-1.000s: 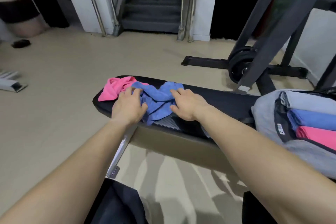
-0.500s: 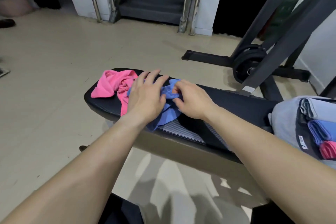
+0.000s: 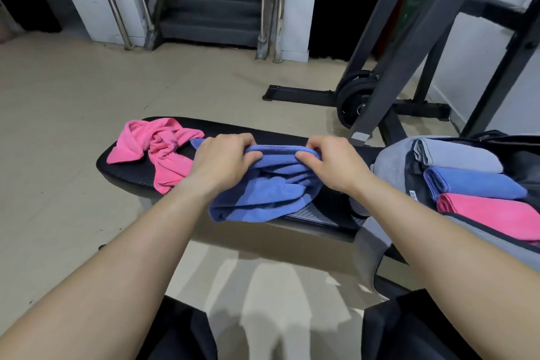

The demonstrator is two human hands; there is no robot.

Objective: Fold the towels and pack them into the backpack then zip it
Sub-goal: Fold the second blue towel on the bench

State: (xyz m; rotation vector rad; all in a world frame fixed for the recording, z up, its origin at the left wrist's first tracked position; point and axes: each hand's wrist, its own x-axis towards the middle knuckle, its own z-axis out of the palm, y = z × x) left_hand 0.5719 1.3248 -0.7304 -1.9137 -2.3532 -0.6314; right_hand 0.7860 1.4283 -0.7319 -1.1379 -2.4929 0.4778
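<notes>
A blue towel [image 3: 263, 193] hangs crumpled over the black bench [image 3: 280, 133]. My left hand [image 3: 222, 164] and my right hand [image 3: 330, 161] each grip its top edge, stretched taut between them. A crumpled pink towel [image 3: 159, 149] lies on the bench's left end. At the right an open grey backpack [image 3: 391, 161] rests on the bench. It holds a folded grey towel [image 3: 458, 155], a folded blue towel [image 3: 473, 184] and a folded pink towel [image 3: 491, 213], side by side.
A dark weight rack [image 3: 388, 67] with black plates [image 3: 353, 99] stands behind the bench at the right. Stairs [image 3: 213, 0] with metal rails rise at the back. Beige floor [image 3: 64, 102] spreads to the left.
Both hands, which were pressing on the bunched blue towel, have gripped its edge, moved apart and lifted it. The view has shifted, showing more of the backpack.
</notes>
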